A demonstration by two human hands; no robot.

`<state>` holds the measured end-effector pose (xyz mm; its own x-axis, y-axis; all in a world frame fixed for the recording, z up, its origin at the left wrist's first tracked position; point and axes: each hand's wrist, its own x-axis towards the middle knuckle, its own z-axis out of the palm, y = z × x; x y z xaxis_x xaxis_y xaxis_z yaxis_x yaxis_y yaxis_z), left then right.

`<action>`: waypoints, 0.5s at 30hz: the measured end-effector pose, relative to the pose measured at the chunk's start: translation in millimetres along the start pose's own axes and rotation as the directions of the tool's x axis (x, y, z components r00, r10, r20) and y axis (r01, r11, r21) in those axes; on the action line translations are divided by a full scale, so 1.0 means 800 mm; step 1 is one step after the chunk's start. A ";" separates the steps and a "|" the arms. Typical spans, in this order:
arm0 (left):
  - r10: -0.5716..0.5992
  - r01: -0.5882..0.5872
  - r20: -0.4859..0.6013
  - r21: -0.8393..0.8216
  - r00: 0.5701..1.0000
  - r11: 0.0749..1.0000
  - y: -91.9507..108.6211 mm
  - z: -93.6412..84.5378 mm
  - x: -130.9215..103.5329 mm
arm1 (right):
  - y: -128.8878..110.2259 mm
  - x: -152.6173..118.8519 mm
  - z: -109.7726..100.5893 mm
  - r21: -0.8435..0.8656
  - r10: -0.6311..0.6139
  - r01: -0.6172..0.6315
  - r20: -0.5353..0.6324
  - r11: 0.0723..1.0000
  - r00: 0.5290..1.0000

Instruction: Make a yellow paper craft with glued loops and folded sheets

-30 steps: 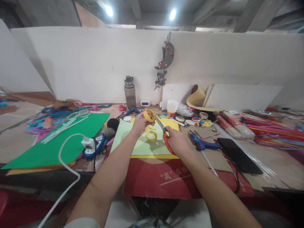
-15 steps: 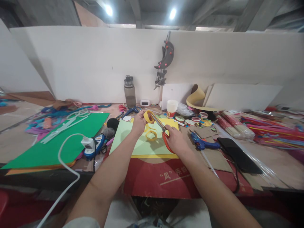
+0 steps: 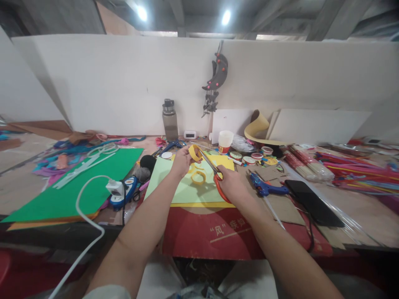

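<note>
Between the fingers of my left hand (image 3: pixel 182 161) is a yellow ring (image 3: pixel 195 153), a curled strip held above the work sheets. My right hand (image 3: pixel 231 182) is closed round the red handles of a pair of scissors (image 3: pixel 213 167). The blades point up and left, their tips at the ring's right side; whether they touch it I cannot tell. Below lies a second yellow ring (image 3: pixel 198 177) on a pale green sheet (image 3: pixel 183 193), with smaller yellow pieces behind it. A yellow sheet (image 3: pixel 199 204) shows from under the green one.
Right of my hand lie a blue glue gun (image 3: pixel 268 187) and a black phone (image 3: pixel 313 202). A paper cup (image 3: pixel 225 141) and a bottle (image 3: pixel 170 120) stand at the back. On the left are green sheets (image 3: pixel 93 187) and a power strip (image 3: pixel 124 193) with a white cable.
Almost nothing differs. The scissors and the yellow ring have shifted very slightly, and both hands keep their hold.
</note>
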<state>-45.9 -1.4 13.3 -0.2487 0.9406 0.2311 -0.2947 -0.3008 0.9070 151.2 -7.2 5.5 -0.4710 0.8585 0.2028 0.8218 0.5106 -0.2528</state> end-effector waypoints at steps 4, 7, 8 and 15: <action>0.018 -0.018 -0.043 0.001 0.999 1.000 0.001 -0.002 0.002 | 0.000 0.000 0.000 -0.004 0.008 -0.008 -0.002 1.000 1.000; 0.081 -0.082 -0.091 -0.006 0.993 0.997 0.001 -0.005 0.002 | 0.000 0.000 0.002 0.014 0.003 -0.003 0.001 1.000 1.000; 0.099 -0.099 -0.086 0.001 0.991 0.995 0.001 -0.006 0.002 | 0.000 0.000 0.002 0.025 -0.006 0.006 -0.002 1.000 1.000; 0.106 -0.107 0.021 0.038 0.994 0.994 -0.002 0.006 -0.008 | 0.006 0.001 0.005 0.073 -0.069 0.072 -0.050 0.995 0.996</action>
<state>-39.1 -5.9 12.0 -0.2592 0.9066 0.3330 -0.2312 -0.3931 0.8900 153.6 -3.9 0.3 -0.5095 0.8180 0.2669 0.7603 0.5733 -0.3056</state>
